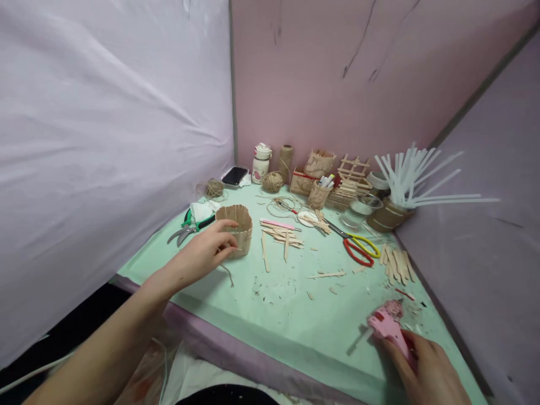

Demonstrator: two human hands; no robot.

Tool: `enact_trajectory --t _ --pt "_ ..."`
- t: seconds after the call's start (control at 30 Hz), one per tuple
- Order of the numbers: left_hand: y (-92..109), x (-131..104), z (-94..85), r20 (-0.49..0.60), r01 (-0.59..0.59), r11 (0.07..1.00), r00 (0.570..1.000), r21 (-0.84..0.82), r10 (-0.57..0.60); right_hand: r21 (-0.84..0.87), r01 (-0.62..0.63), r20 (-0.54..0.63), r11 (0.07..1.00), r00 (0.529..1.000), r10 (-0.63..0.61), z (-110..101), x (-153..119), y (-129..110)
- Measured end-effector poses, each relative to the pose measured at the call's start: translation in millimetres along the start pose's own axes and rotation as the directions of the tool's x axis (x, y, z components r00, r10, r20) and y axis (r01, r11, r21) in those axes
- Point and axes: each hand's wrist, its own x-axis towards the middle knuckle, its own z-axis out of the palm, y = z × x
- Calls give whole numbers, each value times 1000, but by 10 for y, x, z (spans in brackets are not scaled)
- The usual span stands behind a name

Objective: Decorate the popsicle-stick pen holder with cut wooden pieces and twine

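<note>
A round cup made of wooden craft sticks (243, 243) stands on the left part of the green table. My left hand (206, 244) is at its left side, fingers apart and slightly bent, overlapping the wall; whether they touch it I cannot tell. At the front right my right hand (426, 363) is closed around the handle of a pink hot glue gun (388, 326). A clear glue stick pokes out of the gun's back, and its nozzle is turned away from me. A short piece of twine (228, 274) lies just in front of the cup.
Green-handled pruning shears (189, 228) lie left of the cup. Loose craft sticks (282, 233), red-and-yellow scissors (358, 247) and more sticks (396, 264) are spread rightward. Behind stand a bottle (261, 164), twine balls (273, 181), stick-made holders (319, 194) and a jar of glue sticks (386, 216).
</note>
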Motion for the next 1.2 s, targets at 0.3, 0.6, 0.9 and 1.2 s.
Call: enact_trajectory --t 0.3,0.6,0.9,1.2 --pt "-63 182 -215 234 -98 987 970 123 67 743 -370 323 558 928 184 -14 -163 -612" --pt "-106 195 -310 166 109 974 983 -198 -76 877 -350 381 329 924 -35 394 -182 -1289" --pt "206 10 -164 308 295 741 943 -604 -124 798 -274 379 537 921 -93 244 -392 -1594" --pt "172 -11 -126 284 266 736 953 -623 -103 721 -269 367 639 930 -22 287 -488 -1656"
